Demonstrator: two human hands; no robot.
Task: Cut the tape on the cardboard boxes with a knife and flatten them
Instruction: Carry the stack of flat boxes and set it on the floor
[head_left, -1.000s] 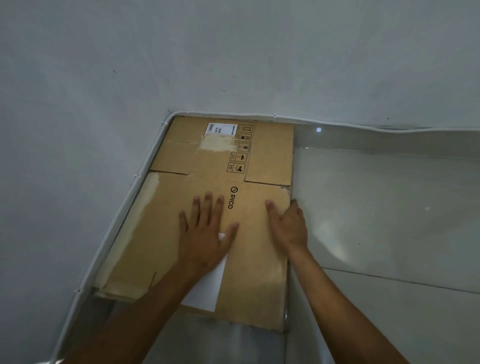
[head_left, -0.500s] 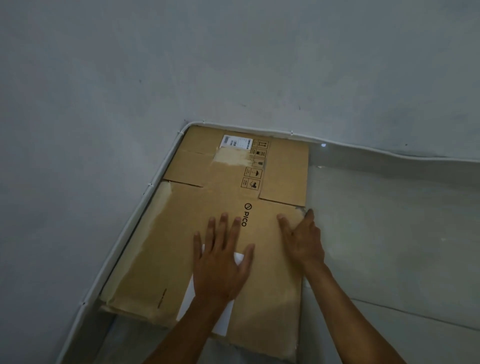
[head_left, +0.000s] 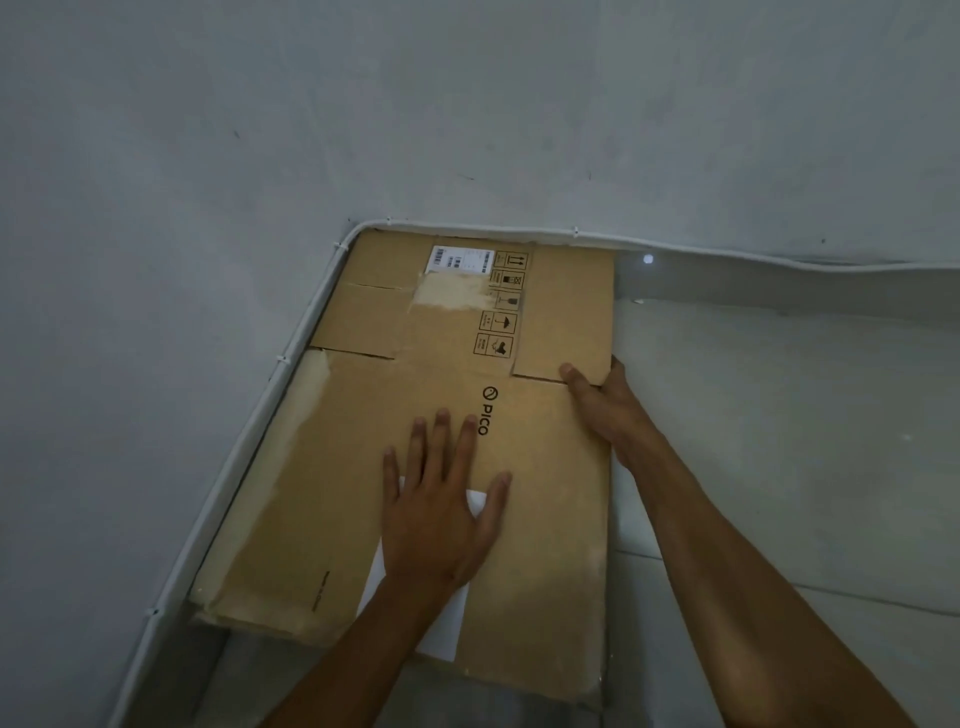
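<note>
1. The flattened cardboard box (head_left: 415, 415) lies on a pale tiled floor (head_left: 779, 441), pushed into the corner of the room where two grey walls (head_left: 467, 104) meet.
2. A white cable channel (head_left: 249, 452) runs along the foot of both walls and bends around the corner, just beside the left and far edges of the box.
3. The left hand (head_left: 441, 514) lies flat on the box with fingers spread, palm down, partly over a white paper label (head_left: 447, 618).
4. The right hand (head_left: 602, 405) holds the right edge of the box: the thumb is on top of the cardboard and the fingers go under the edge.
5. On the far flaps there is a barcode sticker (head_left: 460, 260), a column of handling symbols and a printed "PICO" logo (head_left: 488, 410).
6. A small bright reflection (head_left: 648, 259) shines on the floor near the far wall.
</note>
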